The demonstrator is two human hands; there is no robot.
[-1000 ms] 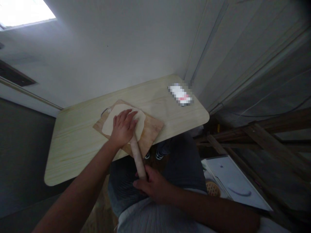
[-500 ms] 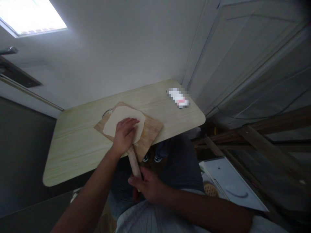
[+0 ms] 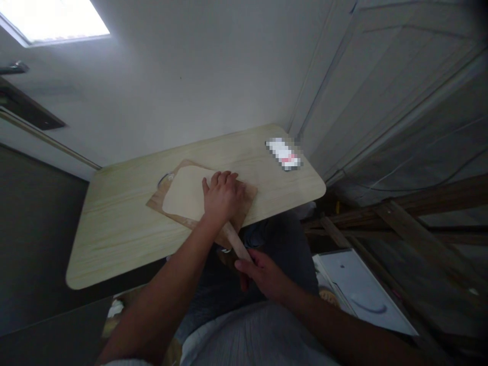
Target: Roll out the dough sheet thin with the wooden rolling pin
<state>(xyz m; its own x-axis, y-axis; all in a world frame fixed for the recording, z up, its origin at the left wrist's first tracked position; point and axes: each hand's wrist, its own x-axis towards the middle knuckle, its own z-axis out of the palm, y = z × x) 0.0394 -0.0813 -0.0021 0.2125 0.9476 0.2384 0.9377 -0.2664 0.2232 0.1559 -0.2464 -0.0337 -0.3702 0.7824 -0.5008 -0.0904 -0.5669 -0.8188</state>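
A flat sheet of pale dough (image 3: pixel 185 190) lies on a wooden cutting board (image 3: pixel 155 201) with a metal ring at its far left corner. My left hand (image 3: pixel 223 195) rests over the dough's right edge, fingers spread and thumb apart. Under that palm and wrist runs a wooden rolling pin (image 3: pixel 237 243); its far end is hidden, so I cannot tell how much of it touches the dough. Nearer my body, my right hand (image 3: pixel 261 272) is closed around the pin's lower end, off the table's front edge.
The board sits on a light wood-grain table (image 3: pixel 122 223) against a white door. A phone-like item (image 3: pixel 284 154), blurred out, lies at the table's far right. Below right are a white flat box (image 3: pixel 366 290) and a round woven-looking item (image 3: pixel 328 297).
Both hands have shifted right, carrying the rolling pin with them. My left hand has gone from the dough's middle to its right edge, and its fingers are spread wider.
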